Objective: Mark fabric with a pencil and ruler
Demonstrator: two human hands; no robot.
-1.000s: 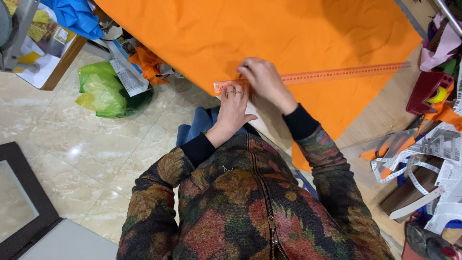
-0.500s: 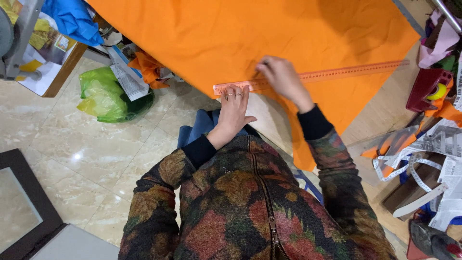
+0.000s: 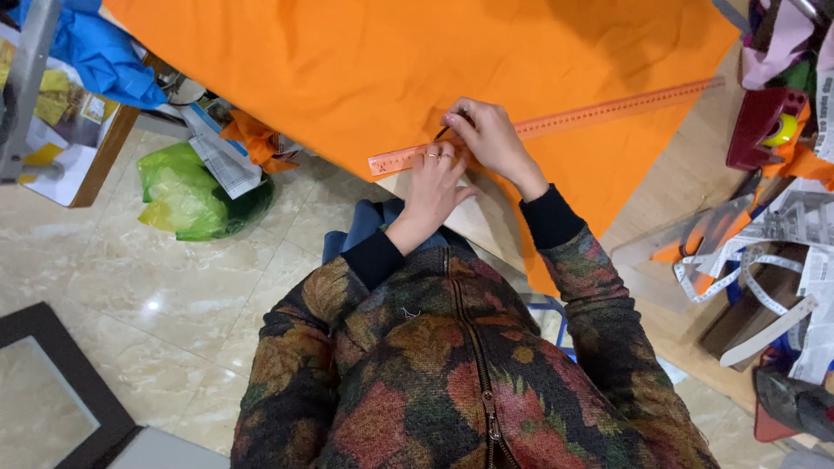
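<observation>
The left hand (image 3: 432, 178) lay flat, fingers spread, pressing down the near end of a long orange ruler (image 3: 599, 111). Two rings showed on its fingers. The ruler ran slantwise across the orange cloth (image 3: 365, 61), from the bench's near edge up toward the far right, and lay flat on the cloth for its whole length.

The right hand (image 3: 486, 139) sat just beside the left, touching the ruler's upper edge. Its grip was pinched together on a thin dark marker (image 3: 444, 132), whose tip met the cloth right at the ruler's edge. What sort of marker it was could not be told; only a short dark stub showed past the fingers.

The cloth covered most of the bench (image 3: 686, 174), with bare wood showing on the right and a pale strip beneath the wrists. The cloth's near corner hung over the bench edge by the right forearm.

On the right of the bench stood a dark red box (image 3: 760, 126), and nearer lay a white tape measure (image 3: 738, 274) looped among scraps of paper.

On the floor to the left lay a green bag (image 3: 187, 195), folded papers (image 3: 221, 156) and an orange scrap (image 3: 252, 139). Blue cloth (image 3: 109, 61) hung above them. A dark frame (image 3: 52, 382) lay at the lower left on the tiles.
</observation>
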